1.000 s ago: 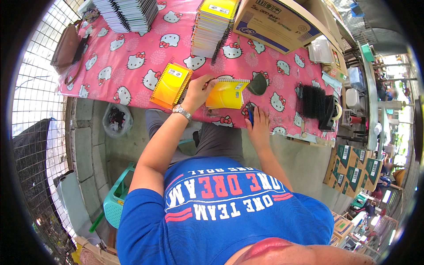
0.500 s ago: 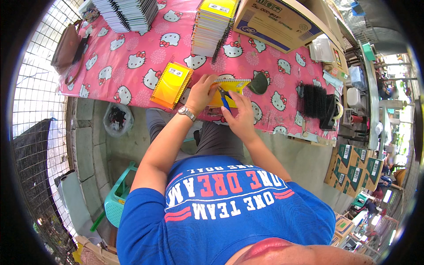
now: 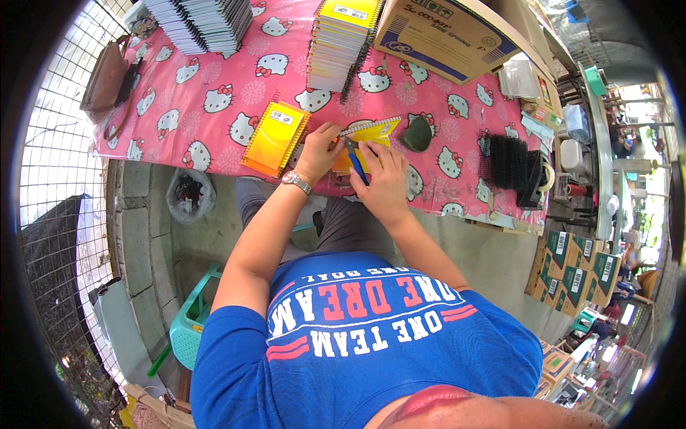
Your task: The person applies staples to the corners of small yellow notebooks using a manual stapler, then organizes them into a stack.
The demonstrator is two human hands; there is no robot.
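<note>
My left hand [image 3: 319, 151], with a watch on its wrist, pinches the left end of a yellow spiral notebook [image 3: 383, 131] at its coil binding. In my right hand [image 3: 384, 177] are blue-handled pliers [image 3: 356, 166], their jaws close to the coil's left end beside my left fingertips. The notebook lies tilted on the table, its right end farther from me, and my hands hide part of it. Left of my left hand rests another yellow-orange spiral notebook [image 3: 275, 139]. A dark green, rounded object [image 3: 416, 134] sits just right of the held notebook.
The pink patterned tablecloth [image 3: 214, 125] covers the table. Stacks of notebooks [image 3: 336, 53] [image 3: 204, 25] and a cardboard box [image 3: 446, 39] stand at the back. Black coils [image 3: 500, 163] and a tape roll [image 3: 548, 179] lie right. A brown bag [image 3: 107, 75] sits far left.
The held notebook has turned, its right end swinging away from me. Both hands have shifted slightly left, and the pliers stay in my right hand at the coil end.
</note>
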